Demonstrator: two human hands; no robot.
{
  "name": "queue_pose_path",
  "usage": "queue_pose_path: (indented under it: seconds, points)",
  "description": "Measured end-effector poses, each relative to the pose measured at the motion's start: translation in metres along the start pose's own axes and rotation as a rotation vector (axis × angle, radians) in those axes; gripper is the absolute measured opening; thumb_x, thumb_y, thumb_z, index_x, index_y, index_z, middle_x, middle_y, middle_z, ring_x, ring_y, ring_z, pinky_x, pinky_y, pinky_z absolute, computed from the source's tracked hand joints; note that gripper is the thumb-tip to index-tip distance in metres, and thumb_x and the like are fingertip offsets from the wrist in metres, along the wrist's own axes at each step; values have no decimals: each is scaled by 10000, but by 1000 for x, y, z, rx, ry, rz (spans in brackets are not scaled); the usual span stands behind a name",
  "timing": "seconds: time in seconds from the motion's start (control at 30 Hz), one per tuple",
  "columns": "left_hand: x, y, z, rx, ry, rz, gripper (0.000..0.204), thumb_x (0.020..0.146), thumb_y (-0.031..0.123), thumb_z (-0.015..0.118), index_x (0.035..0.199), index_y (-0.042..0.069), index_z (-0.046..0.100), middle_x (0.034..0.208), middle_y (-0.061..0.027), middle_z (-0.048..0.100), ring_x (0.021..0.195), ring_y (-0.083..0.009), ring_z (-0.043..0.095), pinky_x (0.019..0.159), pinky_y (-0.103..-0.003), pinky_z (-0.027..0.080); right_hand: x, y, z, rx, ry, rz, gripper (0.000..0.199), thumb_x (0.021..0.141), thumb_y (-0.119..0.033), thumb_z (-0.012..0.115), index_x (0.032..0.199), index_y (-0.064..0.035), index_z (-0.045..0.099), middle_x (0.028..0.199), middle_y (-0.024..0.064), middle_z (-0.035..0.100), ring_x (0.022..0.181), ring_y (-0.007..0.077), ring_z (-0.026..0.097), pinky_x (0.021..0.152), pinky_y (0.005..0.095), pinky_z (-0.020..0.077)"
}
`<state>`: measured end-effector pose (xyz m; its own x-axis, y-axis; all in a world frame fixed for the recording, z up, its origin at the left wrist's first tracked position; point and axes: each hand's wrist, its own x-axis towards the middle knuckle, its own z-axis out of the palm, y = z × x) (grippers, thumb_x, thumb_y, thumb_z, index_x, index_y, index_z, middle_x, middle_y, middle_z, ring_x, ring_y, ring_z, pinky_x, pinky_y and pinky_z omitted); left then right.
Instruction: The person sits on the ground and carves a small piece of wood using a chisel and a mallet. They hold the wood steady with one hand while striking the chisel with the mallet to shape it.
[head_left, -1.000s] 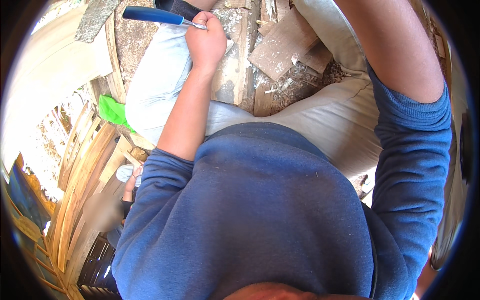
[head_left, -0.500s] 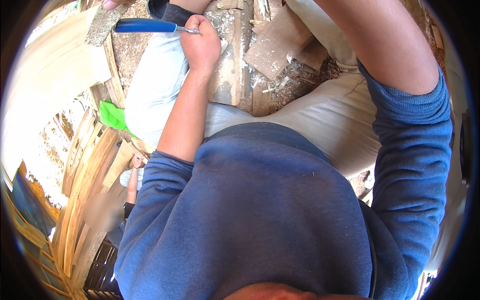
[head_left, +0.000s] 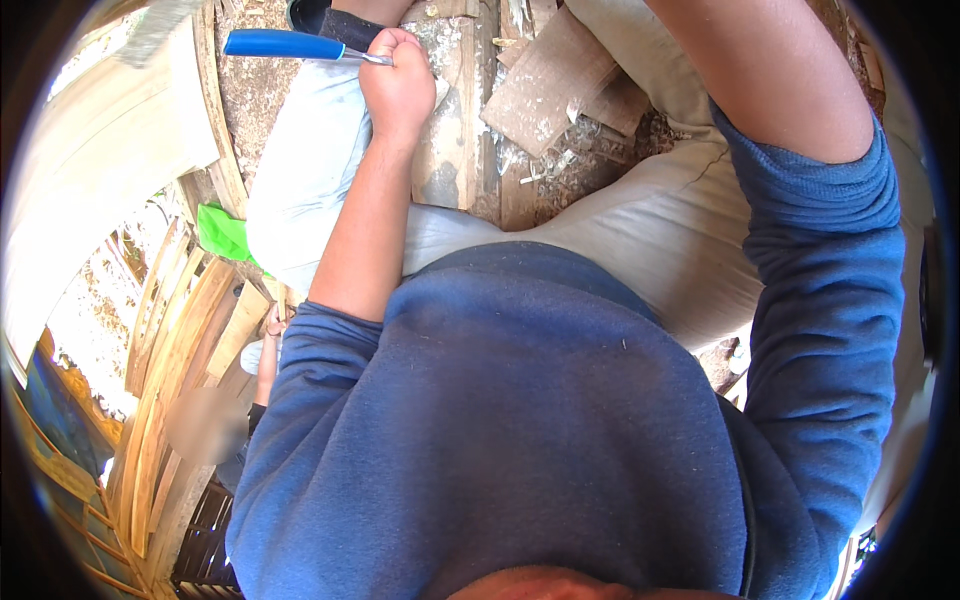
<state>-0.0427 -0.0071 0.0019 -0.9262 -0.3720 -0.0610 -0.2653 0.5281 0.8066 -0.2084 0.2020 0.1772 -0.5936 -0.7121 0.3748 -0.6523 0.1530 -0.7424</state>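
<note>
- Left hand [head_left: 400,90]: was clenched round the metal shank [head_left: 370,57] of 1 blue-handled chisel [head_left: 305,46].
- Chisel: projected leftward near the trouser leg [head_left: 310,150]; seemed stiff, light; handle [head_left: 265,43] looked the safest hold.
- Right hand: out of view; grip could not be told.

tool [head_left: 285,44] in left hand [head_left: 398,85], board pieces [head_left: 555,80] to its right (shavings [head_left: 562,161] alongside), cloth [head_left: 222,232] by left leg [head_left: 310,160]

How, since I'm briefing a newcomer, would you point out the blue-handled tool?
Start at the big blue sweatshirt, then go up the bare left forearm to the left hand near the top. The blue-handled tool juts leftward from that fist, its bright blue handle and metal shank unlike the pale trousers nearby.
</note>
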Motion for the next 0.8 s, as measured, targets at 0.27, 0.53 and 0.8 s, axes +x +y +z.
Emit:
queue_pose_path:
  seconds: [0.27, 0.53, 0.8]
  points:
    - [2, -8, -3, 94, -36, 1, 213, 964, 129, 510, 872, 6, 658, 702, -64, 663, 658, -156, 595, 643, -365, 498, -2, 3, -6, 43, -99, -68, 435, 1013, -404, 654, 1336, -149, 795, 1280, 149, 796, 1196, 328, 747, 1103, 422, 549]
    - [3, -11, -3, 126, -45, 29, 219, 965, 135, 512, 875, 14, 671, 716, -84, 686, 670, -173, 620, 663, -369, 514, 1, 1, -2, 35, 21, -48, 417, 1015, -389, 638, 1313, -154, 810, 1279, 134, 800, 1182, 328, 750, 1087, 423, 561]
    - [-1, -8, -4, 79, -90, 5, 203, 968, 131, 522, 871, 27, 668, 733, -65, 679, 677, -159, 606, 661, -352, 497, 2, 8, 1, -9, -53, 0, 398, 1005, -374, 640, 1284, -155, 821, 1231, 177, 800, 1138, 364, 755, 1052, 438, 570]
